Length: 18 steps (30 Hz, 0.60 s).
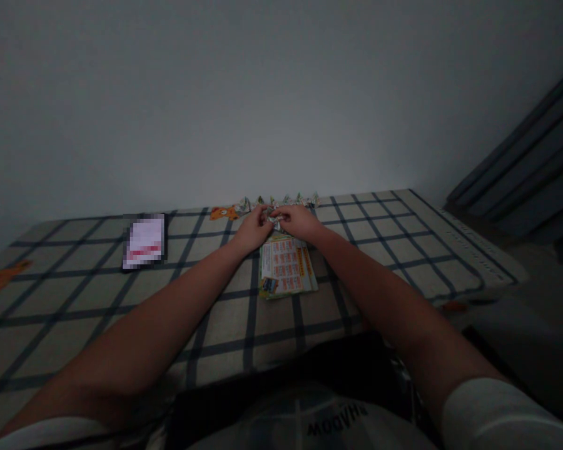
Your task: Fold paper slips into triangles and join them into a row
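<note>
My left hand (256, 229) and my right hand (298, 222) meet near the far edge of the table. Their fingers are closed around a small folded paper piece (276, 223), partly hidden by the fingertips. Just below it lies a stack of printed paper sheets (286, 267), with coloured text blocks and a small picture at its lower left corner. Behind my hands, several small folded paper shapes (244, 204) stand in a row by the wall, some of them partly covered by my fingers.
A checked cloth (220, 303) covers the table, with orange bear figures (224, 214) on it. To the left lies a phone or tablet (144, 242) with a lit, blurred screen. A pale wall (281, 100) rises behind, and a dark curtain (525, 144) hangs at the right.
</note>
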Each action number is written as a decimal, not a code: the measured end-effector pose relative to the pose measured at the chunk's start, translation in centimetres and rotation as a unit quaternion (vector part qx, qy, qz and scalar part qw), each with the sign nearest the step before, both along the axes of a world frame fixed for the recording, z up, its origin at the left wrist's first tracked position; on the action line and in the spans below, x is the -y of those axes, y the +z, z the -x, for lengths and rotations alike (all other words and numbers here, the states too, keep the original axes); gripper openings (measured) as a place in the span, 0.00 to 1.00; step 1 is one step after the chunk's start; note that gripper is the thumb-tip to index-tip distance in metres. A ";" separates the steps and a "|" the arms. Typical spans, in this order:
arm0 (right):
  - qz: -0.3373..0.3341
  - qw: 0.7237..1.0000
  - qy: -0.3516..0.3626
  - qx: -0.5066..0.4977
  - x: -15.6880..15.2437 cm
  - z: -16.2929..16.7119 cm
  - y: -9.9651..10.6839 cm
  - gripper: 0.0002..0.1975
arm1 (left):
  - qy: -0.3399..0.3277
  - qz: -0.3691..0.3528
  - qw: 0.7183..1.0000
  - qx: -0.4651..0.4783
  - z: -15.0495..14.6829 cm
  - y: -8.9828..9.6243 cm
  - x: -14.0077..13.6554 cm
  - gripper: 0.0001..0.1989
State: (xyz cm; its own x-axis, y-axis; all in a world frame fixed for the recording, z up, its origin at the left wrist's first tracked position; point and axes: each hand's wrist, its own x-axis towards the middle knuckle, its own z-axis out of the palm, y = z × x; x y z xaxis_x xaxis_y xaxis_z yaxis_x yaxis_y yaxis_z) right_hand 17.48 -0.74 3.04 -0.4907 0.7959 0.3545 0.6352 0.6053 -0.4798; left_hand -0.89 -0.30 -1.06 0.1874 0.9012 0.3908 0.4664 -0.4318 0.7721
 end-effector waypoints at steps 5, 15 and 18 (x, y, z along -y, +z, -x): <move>0.015 1.000 0.005 0.009 0.2 0.0 0.2 0.18 | 0.001 0.031 0.999 0.030 0.3 -0.6 -0.3 0.22; 0.018 0.997 -0.071 0.016 -0.5 -1.7 0.4 0.18 | -0.026 0.074 0.991 0.104 -0.1 -0.2 0.3 0.23; 0.025 0.994 -0.094 0.045 -1.0 -2.5 0.1 0.18 | -0.015 0.039 0.998 0.053 -0.1 0.1 0.6 0.23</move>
State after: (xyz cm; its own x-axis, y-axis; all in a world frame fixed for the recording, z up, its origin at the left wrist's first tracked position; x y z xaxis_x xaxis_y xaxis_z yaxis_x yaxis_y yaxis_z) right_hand 20.00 0.22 3.12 -0.3593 0.8921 0.2739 0.7772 0.4486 -0.4413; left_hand -0.77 -0.94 -1.01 0.1755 0.9244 0.3388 0.3683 -0.3808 0.8482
